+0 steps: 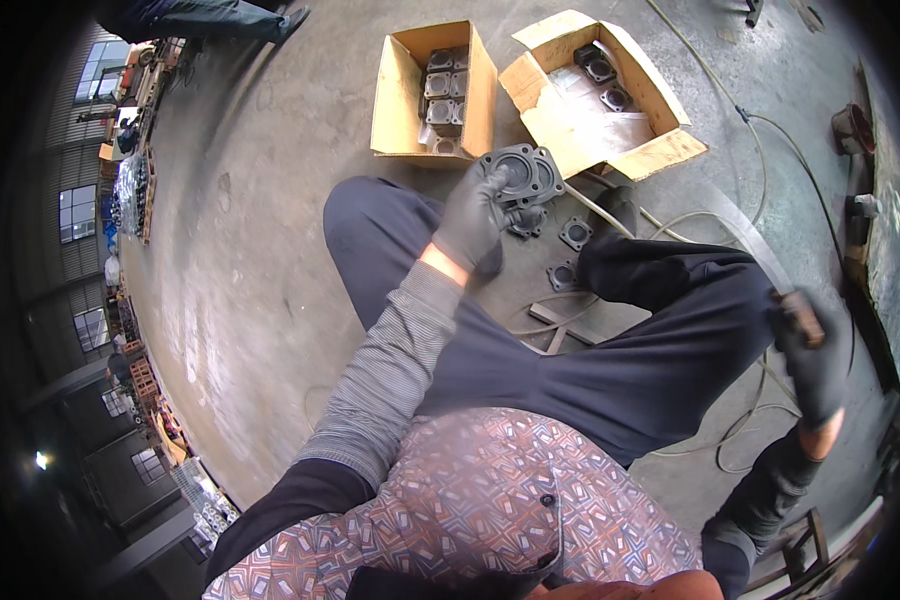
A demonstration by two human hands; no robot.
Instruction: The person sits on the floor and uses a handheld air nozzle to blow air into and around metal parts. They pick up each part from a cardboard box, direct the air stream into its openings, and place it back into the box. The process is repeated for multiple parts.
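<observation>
My left hand (pixel 473 218), in a dark grey glove, grips a couple of dark metal flanges (pixel 518 172) with round centres and corner holes. They are held up in front of the cardboard boxes, thumb on the upper face. Out to the right, my gloved right hand (pixel 815 365) is closed around the brown handle of a long flat file (pixel 748 232). Its pale blade is smeared by motion and reaches up and left over my knee. Between my legs more flanges (pixel 575 233) lie on the floor, one of them (pixel 562 275) nearer to me.
A tall cardboard box (pixel 385 110) holds stacked flanges. Beside it an open cardboard box (pixel 660 152) contains a few flanges and a plastic sheet. Hoses (pixel 712 72) loop over the concrete floor at right. A metal edge (pixel 875 340) stands far right. Another person's leg (pixel 225 20) shows top left.
</observation>
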